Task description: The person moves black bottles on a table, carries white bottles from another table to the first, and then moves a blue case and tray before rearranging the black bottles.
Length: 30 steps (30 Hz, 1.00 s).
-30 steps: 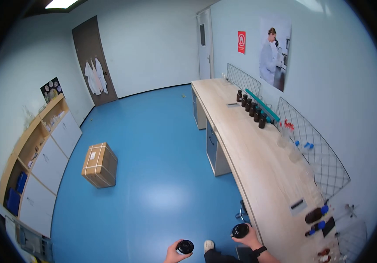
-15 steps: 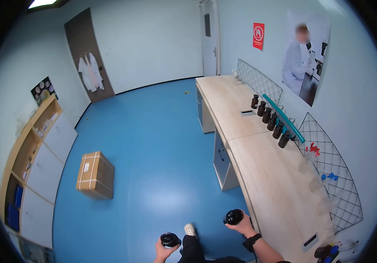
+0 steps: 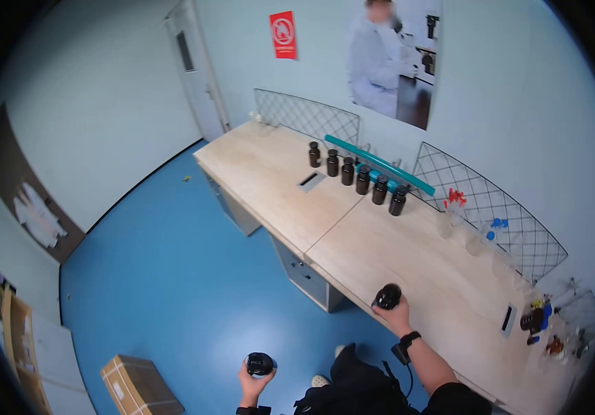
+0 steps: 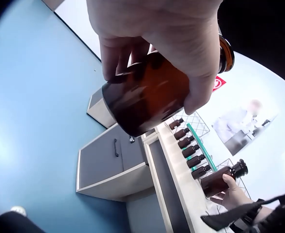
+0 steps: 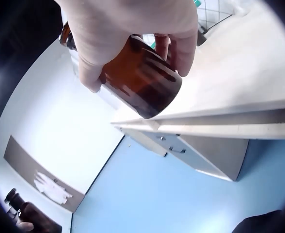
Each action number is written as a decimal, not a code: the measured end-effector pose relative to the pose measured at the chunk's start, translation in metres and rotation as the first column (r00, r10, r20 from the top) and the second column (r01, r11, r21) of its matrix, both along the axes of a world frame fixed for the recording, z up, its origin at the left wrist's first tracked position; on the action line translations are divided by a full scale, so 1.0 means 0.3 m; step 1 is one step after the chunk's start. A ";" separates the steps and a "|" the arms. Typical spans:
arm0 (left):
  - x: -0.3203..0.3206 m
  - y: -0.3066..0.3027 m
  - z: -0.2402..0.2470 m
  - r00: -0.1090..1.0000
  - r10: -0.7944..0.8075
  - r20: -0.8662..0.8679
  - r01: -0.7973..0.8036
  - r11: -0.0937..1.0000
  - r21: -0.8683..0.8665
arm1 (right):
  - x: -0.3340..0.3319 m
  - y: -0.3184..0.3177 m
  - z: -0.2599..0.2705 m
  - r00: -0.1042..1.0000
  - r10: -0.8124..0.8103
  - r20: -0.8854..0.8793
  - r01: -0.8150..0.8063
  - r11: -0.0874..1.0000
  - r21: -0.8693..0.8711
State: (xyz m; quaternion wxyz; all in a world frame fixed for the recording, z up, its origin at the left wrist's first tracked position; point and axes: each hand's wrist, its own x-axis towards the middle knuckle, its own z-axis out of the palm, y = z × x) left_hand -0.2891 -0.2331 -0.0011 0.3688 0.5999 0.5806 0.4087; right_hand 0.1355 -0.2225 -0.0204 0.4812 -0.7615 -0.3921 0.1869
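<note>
My left hand (image 3: 253, 384) grips a brown glass reagent bottle (image 4: 147, 94) round its body, out over the blue floor. In the left wrist view, the fingers go behind the glass and the thumb lies along its near side. My right hand (image 3: 397, 317) holds a second brown reagent bottle (image 5: 141, 80) at the bench's front edge, above the top, fingers and thumb wrapped round it. From the head view both bottles show mainly their dark stoppered tops. Farther along the bench (image 3: 353, 259), several similar brown bottles (image 3: 363, 180) stand in a row.
Behind the row lies a teal bar (image 3: 380, 164), near wire mesh panels (image 3: 495, 207) along the wall. Clear glassware with red stoppers (image 3: 455, 198) and blue stoppers (image 3: 499, 223) stands to the right. A strapped cardboard box (image 3: 138, 387) sits on the floor at lower left.
The head view has swung right toward the bench, and the bottle row now lies nearer the middle. The right hand with its bottle has come over the bench edge. Both hands keep their grip.
</note>
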 end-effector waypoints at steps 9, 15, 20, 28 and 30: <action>0.129 0.457 -0.050 0.988 -0.125 0.088 0.128 0.991 -0.037 | 0.454 0.368 -0.044 0.894 -0.422 -0.149 0.442 0.887 0.137; 0.259 0.747 -0.011 0.982 -0.183 0.050 0.187 0.979 -0.085 | 0.676 0.615 -0.089 0.833 -0.540 -0.119 0.550 0.833 0.066; 0.351 0.925 0.003 0.980 -0.179 0.083 0.191 0.970 -0.153 | 0.793 0.764 -0.115 0.829 -0.552 -0.091 0.557 0.829 0.047; 0.457 1.082 0.028 0.965 -0.261 -0.032 0.253 0.956 -0.150 | 0.901 0.828 -0.172 0.825 -0.559 -0.080 0.564 0.825 0.051; 0.451 1.113 0.000 0.958 -0.286 -0.022 0.279 0.946 -0.167 | 0.903 0.831 -0.179 0.828 -0.552 -0.101 0.560 0.825 0.077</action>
